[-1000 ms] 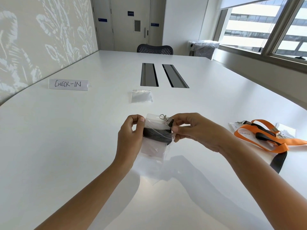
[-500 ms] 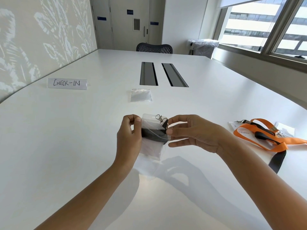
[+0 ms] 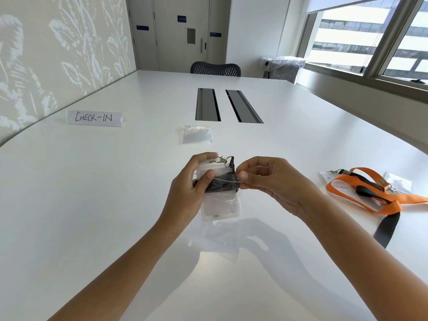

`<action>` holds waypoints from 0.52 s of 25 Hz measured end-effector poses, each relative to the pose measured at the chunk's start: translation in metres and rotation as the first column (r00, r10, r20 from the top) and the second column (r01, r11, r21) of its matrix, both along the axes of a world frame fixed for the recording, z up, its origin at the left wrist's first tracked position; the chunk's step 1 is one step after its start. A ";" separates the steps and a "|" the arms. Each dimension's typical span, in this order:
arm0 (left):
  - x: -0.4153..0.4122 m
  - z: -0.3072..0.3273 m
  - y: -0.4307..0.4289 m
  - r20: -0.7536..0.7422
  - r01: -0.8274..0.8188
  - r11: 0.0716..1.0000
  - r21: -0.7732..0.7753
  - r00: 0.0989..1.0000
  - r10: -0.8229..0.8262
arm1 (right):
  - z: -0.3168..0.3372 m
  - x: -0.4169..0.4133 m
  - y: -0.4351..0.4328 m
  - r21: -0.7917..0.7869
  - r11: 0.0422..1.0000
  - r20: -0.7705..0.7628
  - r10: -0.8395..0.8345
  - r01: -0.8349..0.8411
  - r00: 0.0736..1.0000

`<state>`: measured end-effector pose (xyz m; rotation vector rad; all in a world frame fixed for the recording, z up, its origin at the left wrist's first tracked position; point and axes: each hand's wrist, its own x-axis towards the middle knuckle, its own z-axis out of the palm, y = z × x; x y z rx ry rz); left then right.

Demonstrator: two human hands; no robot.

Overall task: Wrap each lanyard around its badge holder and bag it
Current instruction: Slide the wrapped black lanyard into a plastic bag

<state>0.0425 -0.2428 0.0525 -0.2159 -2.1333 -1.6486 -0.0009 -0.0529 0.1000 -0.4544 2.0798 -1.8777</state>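
**Head view: first badge holder half into its bag**

The head camera shows both hands raised just above the white table [image 3: 92, 205], working on one bundle. The left hand [image 3: 190, 188] grips the badge holder [image 3: 220, 206] from its left side, thumb pressed on the black lanyard [image 3: 222, 187] that is wound across the holder's middle. The right hand [image 3: 273, 181] pinches the mouth of a clear bag [image 3: 227, 179] between thumb and forefinger at the holder's right edge. The lower part of the holder seems to sit inside the bag already, while the upper part and the metal clip [image 3: 222, 159] stand out above the opening.

So the wrapping looks done for this one, and the bagging is under way, roughly halfway. The next move calls for drawing the bag mouth up past the wrapped band and the clip (the clip is the likely snag on thin plastic) while the left thumb keeps the winding from loosening, then closing the strip.

Further work waits: a spare bag [image 3: 196, 135] lies further out on the table, and an orange lanyard [image 3: 361, 193], tangled with a black one, lies unwrapped to the right.
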 end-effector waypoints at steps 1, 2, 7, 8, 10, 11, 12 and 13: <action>0.000 0.000 0.000 0.017 -0.005 0.999 0.042 1.000 0.004 | -0.001 0.001 -0.001 0.025 0.999 -0.032 0.025 -0.024 0.999; 0.000 0.000 0.000 0.033 -0.006 0.997 0.080 0.999 0.004 | -0.001 0.002 -0.002 0.052 0.998 -0.069 0.041 -0.037 0.997; 0.002 0.002 0.004 0.167 -0.003 0.963 0.271 0.985 -0.044 | -0.002 0.004 -0.004 0.162 0.987 -0.227 0.036 0.001 0.973; 0.003 0.003 0.005 0.188 -0.019 0.957 0.289 0.981 -0.038 | -0.002 0.005 -0.005 0.182 0.983 -0.242 0.038 0.007 0.970; 0.004 0.005 0.005 0.197 -0.045 0.958 0.285 0.980 -0.013 | -0.004 0.007 -0.008 0.227 0.974 -0.271 0.058 0.005 0.961; 0.005 0.006 0.004 0.193 -0.057 0.961 0.272 0.981 0.003 | -0.005 0.008 -0.009 0.249 0.969 -0.283 0.069 0.004 0.957; 0.004 0.007 0.003 0.187 -0.066 0.963 0.260 0.982 0.017 | -0.005 0.009 -0.010 0.267 0.964 -0.291 0.074 0.007 0.954; 0.004 0.007 0.001 0.176 -0.066 0.966 0.250 0.984 0.021 | -0.005 0.010 -0.011 0.278 0.960 -0.298 0.072 0.015 0.952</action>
